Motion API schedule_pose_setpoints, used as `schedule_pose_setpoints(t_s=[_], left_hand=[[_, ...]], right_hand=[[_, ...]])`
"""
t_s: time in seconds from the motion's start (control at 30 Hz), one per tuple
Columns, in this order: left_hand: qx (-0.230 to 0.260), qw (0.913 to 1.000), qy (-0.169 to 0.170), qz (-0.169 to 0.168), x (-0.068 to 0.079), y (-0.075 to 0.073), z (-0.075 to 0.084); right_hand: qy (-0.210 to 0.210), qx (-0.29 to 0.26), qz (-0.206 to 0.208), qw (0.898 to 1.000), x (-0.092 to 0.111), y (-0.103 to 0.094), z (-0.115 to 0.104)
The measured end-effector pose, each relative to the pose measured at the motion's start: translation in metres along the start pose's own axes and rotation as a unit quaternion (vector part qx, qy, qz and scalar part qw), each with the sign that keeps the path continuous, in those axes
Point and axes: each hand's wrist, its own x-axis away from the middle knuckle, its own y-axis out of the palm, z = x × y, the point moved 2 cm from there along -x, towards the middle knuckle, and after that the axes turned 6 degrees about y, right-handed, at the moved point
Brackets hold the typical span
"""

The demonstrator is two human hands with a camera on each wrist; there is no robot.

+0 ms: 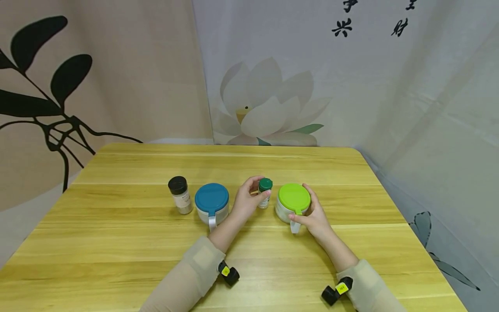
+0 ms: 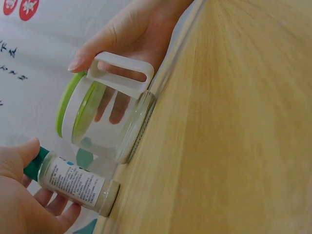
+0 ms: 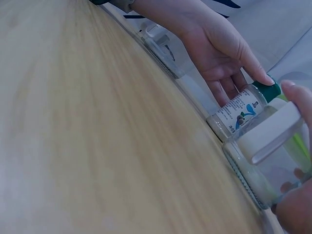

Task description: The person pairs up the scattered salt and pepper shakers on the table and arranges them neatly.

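With thumb and fingers, my left hand (image 1: 246,197) holds a small spice bottle (image 1: 265,183) by its green cap and upper side. The bottle (image 2: 75,181) is clear, with a white printed label, and stands upright, its base at the tabletop. Just to the right, my right hand (image 1: 317,218) grips a glass seasoning jar (image 1: 294,197) with a lime-green lid and a white handle. In the left wrist view the thumb lies at the jar's (image 2: 105,122) lid edge, fingers behind the glass. From the right wrist, the bottle (image 3: 238,113) appears close beside the jar (image 3: 265,146).
Left of my left forearm stands a similar jar with a blue lid (image 1: 212,198) and handle. Farther left is a black-capped spice bottle (image 1: 180,195). All stand on a wooden table (image 1: 117,242), with a printed cloth backdrop (image 1: 156,78) behind its far edge.
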Motion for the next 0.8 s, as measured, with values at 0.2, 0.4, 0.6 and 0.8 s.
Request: schedule_pose_setpoints(t_s=[0.2,0.4,0.6,0.8], left_hand=[[0.006,0.9999,0.001,-0.011,0.003,-0.001,0.012],[0.004,0.9998,0.005,-0.018,0.013,-0.003,0.040],[-0.001,0.9999,-0.001,-0.013,0.013,-0.003,0.041],[0.002,0.9998,-0.009,-0.016,0.006,-0.001,0.022]], right_hand=[[-0.002,-0.007,-0.009,1.000,0.001,0.000,-0.001],[-0.006,-0.006,-0.018,1.000,0.001,0.000,0.000],[-0.009,-0.002,-0.015,1.000,0.001,0.000,-0.001],[-0.016,-0.002,-0.017,1.000,0.002,0.001,-0.002]])
